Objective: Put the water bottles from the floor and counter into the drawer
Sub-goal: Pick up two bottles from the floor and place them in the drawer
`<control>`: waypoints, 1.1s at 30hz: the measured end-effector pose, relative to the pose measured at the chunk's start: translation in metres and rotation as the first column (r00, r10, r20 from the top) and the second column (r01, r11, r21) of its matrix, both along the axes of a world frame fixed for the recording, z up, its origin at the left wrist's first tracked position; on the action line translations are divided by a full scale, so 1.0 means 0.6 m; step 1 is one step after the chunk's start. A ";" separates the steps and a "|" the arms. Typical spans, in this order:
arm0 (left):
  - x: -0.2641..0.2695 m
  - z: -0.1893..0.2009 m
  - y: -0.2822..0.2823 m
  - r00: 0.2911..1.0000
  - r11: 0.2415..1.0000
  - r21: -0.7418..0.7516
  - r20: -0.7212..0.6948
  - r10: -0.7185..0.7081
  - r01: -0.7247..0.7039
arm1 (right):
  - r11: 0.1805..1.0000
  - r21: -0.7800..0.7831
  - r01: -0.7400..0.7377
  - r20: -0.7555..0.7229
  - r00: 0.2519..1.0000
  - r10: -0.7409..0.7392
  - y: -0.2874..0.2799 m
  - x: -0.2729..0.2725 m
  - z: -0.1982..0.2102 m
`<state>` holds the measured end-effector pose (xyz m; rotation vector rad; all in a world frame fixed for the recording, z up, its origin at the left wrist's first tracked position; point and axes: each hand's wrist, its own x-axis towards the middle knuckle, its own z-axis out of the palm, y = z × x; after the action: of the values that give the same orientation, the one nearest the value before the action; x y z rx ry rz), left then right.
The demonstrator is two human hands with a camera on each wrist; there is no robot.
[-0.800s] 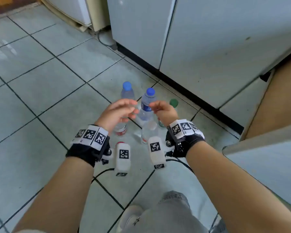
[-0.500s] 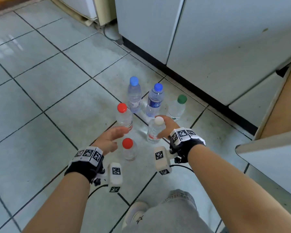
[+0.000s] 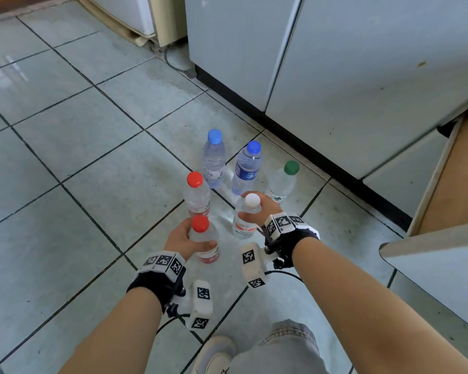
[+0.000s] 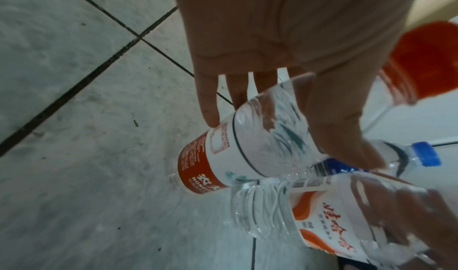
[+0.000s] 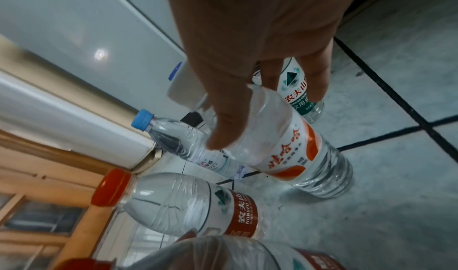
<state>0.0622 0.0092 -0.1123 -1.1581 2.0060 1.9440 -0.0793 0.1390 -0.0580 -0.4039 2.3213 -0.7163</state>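
Observation:
Several clear water bottles stand on the tiled floor. My left hand [image 3: 185, 240] grips the nearest red-capped bottle [image 3: 204, 242] round its body; in the left wrist view the left hand [image 4: 277, 127] has fingers and thumb on either side of the red-capped bottle [image 4: 223, 160]. My right hand [image 3: 257, 209] grips the white-capped bottle [image 3: 243, 225] just below its cap, and the right wrist view shows the right hand [image 5: 267, 113] round the white-capped bottle [image 5: 292, 150]. Both bottles look to be standing on the floor. The open drawer [image 3: 430, 255] juts out at the right.
Behind the held bottles stand a second red-capped bottle [image 3: 197, 197], a light-blue-capped bottle [image 3: 214, 160], a dark-blue-capped bottle [image 3: 247, 171] and a green-capped bottle [image 3: 281, 183]. Grey cabinet doors [image 3: 362, 76] with a dark plinth run behind them. My knee and shoe [image 3: 216, 352] are below.
My hands dropped back from the far bottles to the two nearest ones. The left hand, open beside the red-capped bottle half a second ago, now grips it. The right hand stays on the white-capped bottle.

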 end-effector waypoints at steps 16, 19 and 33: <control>-0.039 0.275 -0.040 0.816 0.979 -0.152 -0.578 0.024 -0.136 | 0.940 -0.298 0.167 -0.144 0.966 -0.217 -0.028 -0.032 0.239; -0.086 0.387 -0.045 0.720 0.968 -0.216 -0.691 -0.061 -0.124 | 0.876 -0.440 0.197 -0.257 0.907 -0.333 -0.025 -0.043 0.348; -0.297 0.789 0.205 0.255 0.957 -0.287 -0.923 -0.290 0.049 | 0.638 -0.769 0.041 -0.487 0.607 -0.627 0.236 -0.098 0.794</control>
<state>-0.1158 0.1322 0.3608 0.6040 2.6497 2.6489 -0.1379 0.2803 0.4184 -0.6319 2.8202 -2.0223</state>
